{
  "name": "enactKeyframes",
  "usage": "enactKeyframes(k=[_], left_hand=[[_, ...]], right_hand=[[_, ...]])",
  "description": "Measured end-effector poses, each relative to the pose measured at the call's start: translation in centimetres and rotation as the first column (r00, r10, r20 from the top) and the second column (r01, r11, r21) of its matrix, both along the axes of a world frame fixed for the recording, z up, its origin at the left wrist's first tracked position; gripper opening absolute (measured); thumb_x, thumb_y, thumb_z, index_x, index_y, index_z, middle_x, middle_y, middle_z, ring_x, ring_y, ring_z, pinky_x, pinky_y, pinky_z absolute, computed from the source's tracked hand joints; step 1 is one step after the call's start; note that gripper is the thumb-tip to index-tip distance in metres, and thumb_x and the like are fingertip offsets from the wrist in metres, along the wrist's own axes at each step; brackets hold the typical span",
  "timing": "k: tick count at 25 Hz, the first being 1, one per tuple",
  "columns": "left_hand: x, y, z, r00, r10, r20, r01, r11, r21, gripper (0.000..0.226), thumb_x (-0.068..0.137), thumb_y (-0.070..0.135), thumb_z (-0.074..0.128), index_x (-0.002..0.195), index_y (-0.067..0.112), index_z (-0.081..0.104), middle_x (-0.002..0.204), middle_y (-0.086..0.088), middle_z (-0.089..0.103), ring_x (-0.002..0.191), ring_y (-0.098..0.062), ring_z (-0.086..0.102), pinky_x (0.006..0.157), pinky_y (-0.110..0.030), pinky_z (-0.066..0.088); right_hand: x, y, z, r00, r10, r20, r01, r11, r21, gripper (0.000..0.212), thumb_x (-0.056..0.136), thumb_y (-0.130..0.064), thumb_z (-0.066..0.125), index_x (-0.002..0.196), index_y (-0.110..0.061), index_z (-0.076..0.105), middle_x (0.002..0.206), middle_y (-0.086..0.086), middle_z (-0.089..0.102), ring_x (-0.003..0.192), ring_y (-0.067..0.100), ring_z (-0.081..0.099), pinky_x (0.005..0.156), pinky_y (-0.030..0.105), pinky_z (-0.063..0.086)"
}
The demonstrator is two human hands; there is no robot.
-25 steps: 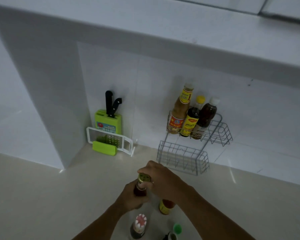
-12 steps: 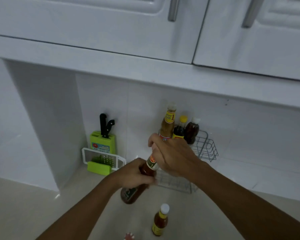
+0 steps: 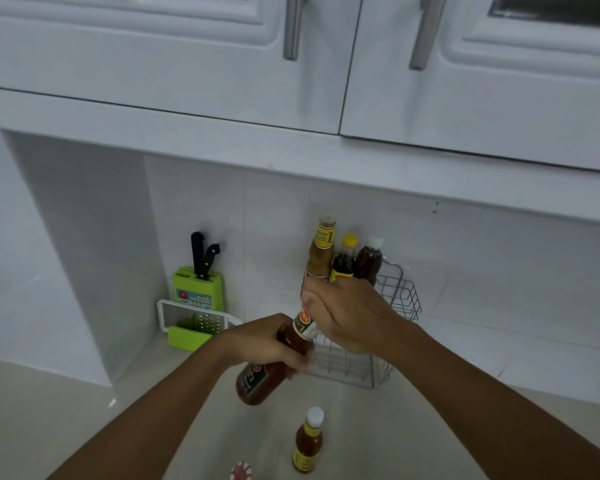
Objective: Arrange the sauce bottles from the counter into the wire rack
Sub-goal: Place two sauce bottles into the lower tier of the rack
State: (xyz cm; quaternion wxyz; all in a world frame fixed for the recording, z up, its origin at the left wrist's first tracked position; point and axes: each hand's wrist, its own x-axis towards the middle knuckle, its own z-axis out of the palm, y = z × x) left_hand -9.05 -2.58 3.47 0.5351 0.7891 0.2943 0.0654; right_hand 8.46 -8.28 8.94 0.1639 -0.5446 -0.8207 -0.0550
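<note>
A dark red sauce bottle is tilted in the air in front of the wire rack. My left hand grips its body; my right hand is closed around its neck and cap. Three bottles stand in the rack's upper tier: a tall brown one, a yellow-capped dark one and a white-capped dark one. The lower tier is partly hidden by my hands. A small amber bottle with a white cap stands on the counter.
A red-and-white bottle cap shows at the bottom edge. A green knife block with two black knives and a white-green slicer stand at the back left. White wall cabinets hang overhead.
The view has tilted up. Both hands lifted the red sauce bottle off the counter and carried it, tilted, up toward the rack; in the last half second it barely moved.
</note>
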Motion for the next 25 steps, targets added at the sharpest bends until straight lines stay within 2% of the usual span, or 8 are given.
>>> enactKeyframes(k=[4,8,10,11,14,17,21,25], left_hand=[[1.8,-0.9,-1.0,0.952,0.305,0.026,-0.305,0.939,0.161,0.030,0.070,0.039,0.079,0.079,0.012,0.068,0.071,-0.008,0.074,0.062,-0.019,0.071,0.075,-0.039,0.061],[3.6,-2.1,-3.5,0.800,0.596,0.065,-0.522,0.638,0.567,0.021,0.070,0.046,0.065,0.078,0.026,0.065,0.069,0.001,0.070,0.067,-0.019,0.068,0.062,-0.032,0.055],[4.2,-2.0,-4.0,0.749,0.657,0.085,-0.537,0.529,0.657,0.022,0.075,0.049,0.062,0.085,0.029,0.063,0.074,0.004,0.070,0.072,-0.021,0.067,0.062,-0.028,0.048],[4.2,-1.5,-4.1,0.751,0.656,0.077,-0.530,0.529,0.663,0.024,0.075,0.051,0.062,0.087,0.029,0.062,0.075,0.004,0.069,0.073,-0.021,0.067,0.062,-0.029,0.050],[3.6,0.0,-3.7,0.821,0.568,0.051,-0.520,0.709,0.476,0.028,0.066,0.049,0.065,0.085,0.030,0.060,0.074,0.004,0.069,0.070,-0.017,0.067,0.063,-0.035,0.058],[4.0,0.6,-3.6,0.902,0.430,0.036,-0.406,0.819,0.404,0.048,0.058,0.046,0.071,0.095,0.031,0.044,0.075,0.006,0.066,0.069,-0.011,0.065,0.052,-0.030,0.049],[4.2,2.2,-6.2,0.977,0.207,0.056,-0.215,0.937,0.276,0.095,0.060,0.013,0.082,0.131,0.035,0.022,0.097,0.003,0.062,0.079,-0.016,0.067,0.052,-0.029,0.055],[3.7,5.5,-11.9,0.978,0.206,0.037,-0.210,0.958,0.195,0.100,0.068,0.021,0.083,0.143,0.035,0.018,0.126,-0.002,0.054,0.115,-0.018,0.058,0.092,-0.033,0.056]], right_hand=[[-0.2,0.6,-0.2,0.958,-0.253,-0.139,0.249,0.968,-0.045,0.030,0.099,-0.036,0.030,0.089,-0.017,0.050,0.073,0.005,0.061,0.061,0.025,0.055,0.057,0.032,0.039],[-0.8,0.8,-1.8,0.867,-0.460,-0.191,0.438,0.887,-0.148,0.036,0.101,-0.036,0.033,0.092,-0.012,0.058,0.086,0.013,0.066,0.079,0.033,0.063,0.064,0.036,0.048],[-0.4,1.6,-2.9,0.822,-0.479,-0.308,0.433,0.877,-0.210,0.033,0.100,-0.038,0.035,0.090,-0.014,0.056,0.080,0.009,0.062,0.075,0.029,0.061,0.062,0.034,0.045],[-0.1,2.0,-3.5,0.752,-0.462,-0.471,0.373,0.886,-0.274,0.030,0.099,-0.039,0.038,0.086,-0.017,0.055,0.077,0.005,0.060,0.070,0.025,0.059,0.059,0.033,0.044],[0.4,1.2,-5.4,0.322,-0.458,-0.829,0.008,0.877,-0.481,0.025,0.096,-0.045,0.060,0.095,-0.020,0.060,0.073,0.000,0.063,0.054,0.015,0.055,0.049,0.027,0.045],[0.6,0.5,-8.2,0.371,-0.452,-0.811,-0.049,0.863,-0.504,0.029,0.081,-0.044,0.080,0.102,-0.026,0.072,0.085,-0.005,0.078,0.072,0.010,0.073,0.065,0.031,0.062],[2.4,0.8,-9.6,0.410,-0.473,-0.780,0.083,0.871,-0.485,0.025,0.075,-0.034,0.088,0.094,-0.025,0.076,0.089,-0.004,0.081,0.086,0.008,0.077,0.079,0.036,0.065],[3.3,1.2,-11.9,0.526,-0.489,-0.696,0.298,0.872,-0.388,0.028,0.067,-0.032,0.092,0.089,-0.027,0.076,0.082,-0.011,0.078,0.080,-0.001,0.072,0.070,0.017,0.058]])
